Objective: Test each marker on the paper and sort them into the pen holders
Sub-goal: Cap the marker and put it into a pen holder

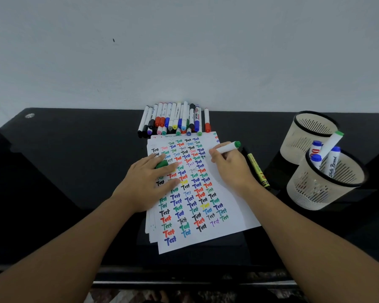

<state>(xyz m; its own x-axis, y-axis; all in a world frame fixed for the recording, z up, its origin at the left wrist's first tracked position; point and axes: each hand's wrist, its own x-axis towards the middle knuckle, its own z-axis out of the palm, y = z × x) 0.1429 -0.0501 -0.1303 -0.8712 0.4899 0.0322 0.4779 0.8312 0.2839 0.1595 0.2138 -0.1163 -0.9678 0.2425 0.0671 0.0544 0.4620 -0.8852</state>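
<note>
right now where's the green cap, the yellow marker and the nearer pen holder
green cap (161, 164), head view, on its exposed side
yellow marker (257, 169), head view, mid-barrel
nearer pen holder (311, 199), head view, front wall

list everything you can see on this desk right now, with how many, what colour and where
desk: one, black, against the pale wall
paper: small stack, white, covered in coloured "Test" words, centre
marker pile: many, white bodies with mixed caps, behind the paper
green marker: one, in the right hand
green cap: one, under the left fingers
yellow marker: one, lying right of the paper
pen holders: two, cream, far right; the nearer holds four markers
left hand: flat on the paper
right hand: writing
</note>
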